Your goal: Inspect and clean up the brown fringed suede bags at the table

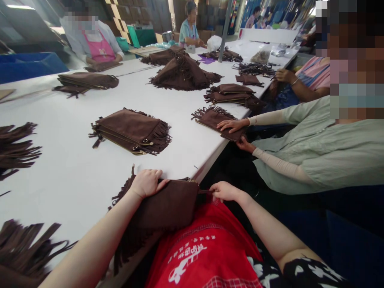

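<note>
A dark brown bag [171, 204] with fringe lies tilted at the table's near edge, against my red apron. My left hand [148, 183] grips its upper edge, the thumb pointing right along the bag. To the right of the bag, my right hand [224, 191] is closed on a thin brown strap [204, 192] that runs from the bag's zipped corner. The fingertips of this hand are partly hidden. Just beyond lies a stack of similar brown zipped pouches [129, 128] with fringe and metal rings.
On my right a co-worker's hands [232, 126] rest on another fringed pouch [210, 118]. A big heap of brown bags [183, 74] and further stacks stand across the white table [60, 160]. Fringed pieces [24, 248] lie near left. A metal pole [225, 32] rises at the back.
</note>
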Tool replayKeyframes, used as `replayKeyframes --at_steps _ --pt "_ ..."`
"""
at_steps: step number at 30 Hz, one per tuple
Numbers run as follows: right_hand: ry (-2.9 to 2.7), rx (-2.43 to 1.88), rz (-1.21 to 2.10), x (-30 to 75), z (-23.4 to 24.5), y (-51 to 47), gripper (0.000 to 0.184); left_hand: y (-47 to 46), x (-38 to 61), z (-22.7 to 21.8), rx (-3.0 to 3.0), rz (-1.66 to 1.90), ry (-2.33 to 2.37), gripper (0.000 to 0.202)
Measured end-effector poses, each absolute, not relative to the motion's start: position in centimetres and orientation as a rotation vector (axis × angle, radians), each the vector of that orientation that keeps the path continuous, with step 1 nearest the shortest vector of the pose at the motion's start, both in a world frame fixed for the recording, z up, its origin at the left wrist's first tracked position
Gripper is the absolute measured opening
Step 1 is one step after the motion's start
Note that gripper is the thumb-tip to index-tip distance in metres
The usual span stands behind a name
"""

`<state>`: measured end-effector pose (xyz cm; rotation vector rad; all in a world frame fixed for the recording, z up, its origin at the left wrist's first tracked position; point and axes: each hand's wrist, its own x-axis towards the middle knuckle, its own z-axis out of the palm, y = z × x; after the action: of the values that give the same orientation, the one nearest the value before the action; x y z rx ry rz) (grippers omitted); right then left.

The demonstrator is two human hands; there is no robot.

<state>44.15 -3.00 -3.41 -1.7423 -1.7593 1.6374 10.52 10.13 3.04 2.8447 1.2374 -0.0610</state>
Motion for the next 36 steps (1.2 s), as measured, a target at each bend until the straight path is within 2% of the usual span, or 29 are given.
replayKeyframes --at_steps 3,5,8,12,14,17,20,23,27,30,33,36 --pt "-1.834 -1.720 1.515 44.9 -2.8 -3.8 0.064 10.1 10.5 3.1 2.860 -0.089 1.244 0.055" --pt "-1.739 -1.743 1.575 45.2 -2.8 -4.0 0.073 10.1 10.6 3.1 2.884 -0.143 1.244 0.056" --pt "-1.623 -1.880 1.592 44.9 -3.7 -3.7 0.069 10.1 10.6 3.2 2.919 -0.203 1.244 0.058" --pt "-1.748 -2.206 1.162 44.4 -5.7 -2.8 0.060 10.1 10.6 3.2 2.927 -0.231 1.248 0.059" --pt "-1.732 -2.438 0.954 45.1 -6.4 -2.5 0.062 10.1 10.6 3.2 2.919 -0.233 1.254 0.059" --pt "-1.654 -2.627 0.853 47.2 -6.9 -2.5 0.067 10.1 10.5 3.3 2.910 -0.234 1.244 0.059" --pt "-1.673 -2.420 0.823 47.9 -6.5 -2.5 0.055 10.1 10.7 3.4 2.900 -0.234 1.262 0.060" --pt "-1.732 -1.883 0.971 45.3 -5.9 -1.7 0.038 10.0 11.3 3.3 2.828 -0.207 1.453 0.063" --pt "-1.781 -1.317 1.314 39.7 -5.3 -0.2 0.042 10.2 12.3 3.6 2.502 -0.326 1.829 0.059" --pt "-1.748 -1.328 1.425 37.3 -5.0 0.3 0.027 11.0 12.7 4.2 2.421 -0.406 1.894 0.057" --pt "-1.746 -1.550 1.362 36.8 -4.9 0.2 0.014 11.9 12.5 4.6 2.559 -0.338 1.882 0.060" --pt "-1.727 -1.735 1.337 37.2 -5.4 -0.3 0.011 12.5 12.2 4.3 2.618 -0.269 1.844 0.060"
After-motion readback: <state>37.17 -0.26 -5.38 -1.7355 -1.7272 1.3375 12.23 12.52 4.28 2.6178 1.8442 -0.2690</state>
